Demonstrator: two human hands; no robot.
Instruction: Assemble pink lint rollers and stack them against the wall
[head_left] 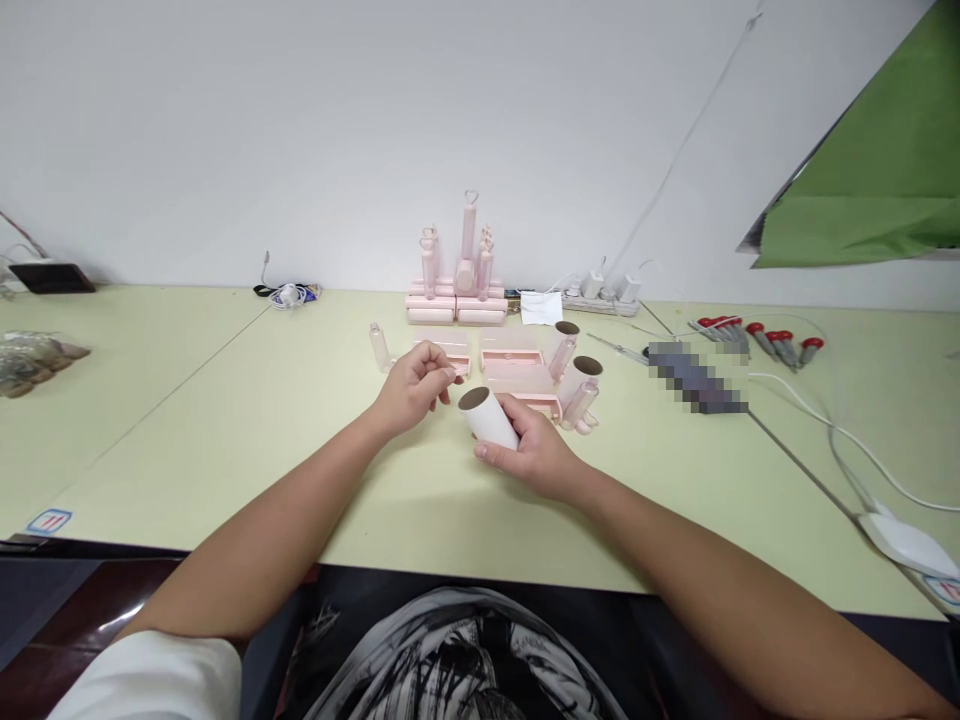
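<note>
Right hand is gripping white cardboard-cored cylinder, fingers wrapped, inside pale-yellow bench front edge; left hand half-curling, hold unclear; likely orienting, next needing steadiness.

- The right hand holds a white roll with a brown core, and the roll is tilted, its end facing up and left
- The left hand, with bent fingers, is near this roll but apart from it; I cannot tell if it pinches something
- Behind the hands, open pink cases lie on the pale green desk
- To their right are two other white rolls, with translucent pink tubes beside them
- One similar tube is left of the left hand
- Near the wall, pink handles stand upright upon closed pink boxes
</note>
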